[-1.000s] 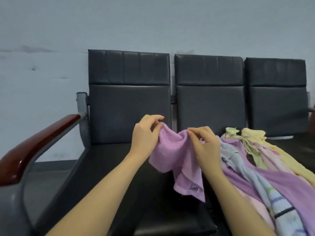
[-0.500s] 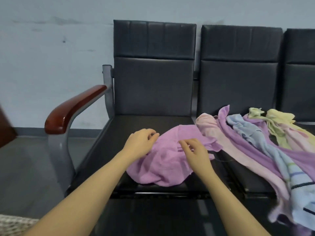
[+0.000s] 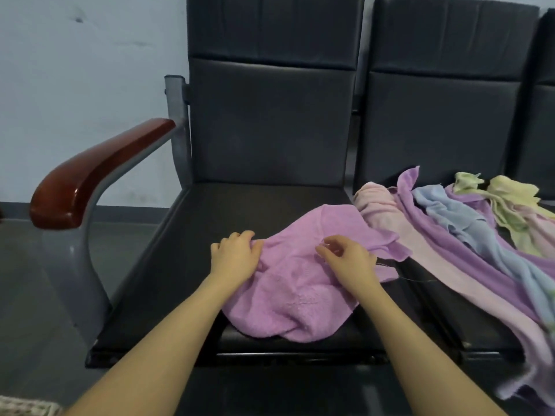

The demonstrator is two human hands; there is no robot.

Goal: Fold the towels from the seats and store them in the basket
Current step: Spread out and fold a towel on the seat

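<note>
Fingers (image 3: 240, 240) of both hands curled into crumpled purple terry towel (image 3: 294, 295) (soft, rumpled).

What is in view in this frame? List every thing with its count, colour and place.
purple towel: one, crumpled on the left seat under both hands
towel pile: several, pink, purple, blue, yellow, draped over the middle seat
seats: three, black, in a row; the third barely in view
armrest: one, reddish-brown, far left
woven item: one, pale, bottom-left corner, mostly cut off
wall: pale, behind the seats
left hand: grips the towel's left edge
right hand: pinches the towel's middle
</note>
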